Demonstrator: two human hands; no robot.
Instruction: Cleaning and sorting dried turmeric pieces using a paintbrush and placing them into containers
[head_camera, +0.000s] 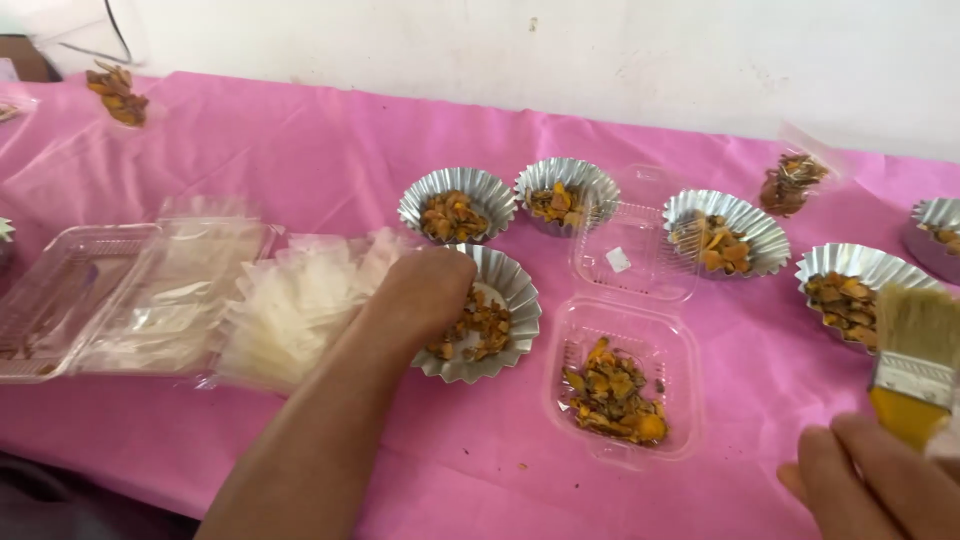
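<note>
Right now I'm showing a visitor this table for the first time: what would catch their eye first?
The bright pink tablecloth dominates, dotted with fluted foil cups of orange-brown dried pieces across the middle and right. At centre, the left hand reaches into the nearest foil cup, beside an open clear clamshell box holding more pieces. At lower right, the right hand holds a yellow-handled brush; clear packets lie stacked at left.

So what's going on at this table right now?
The left hand reaches into a fluted foil cup of orange-brown dried pieces. The right hand holds a yellow-handled brush, bristles up. An open clear clamshell box holds more pieces, with other filled foil cups on the pink tablecloth.
</note>
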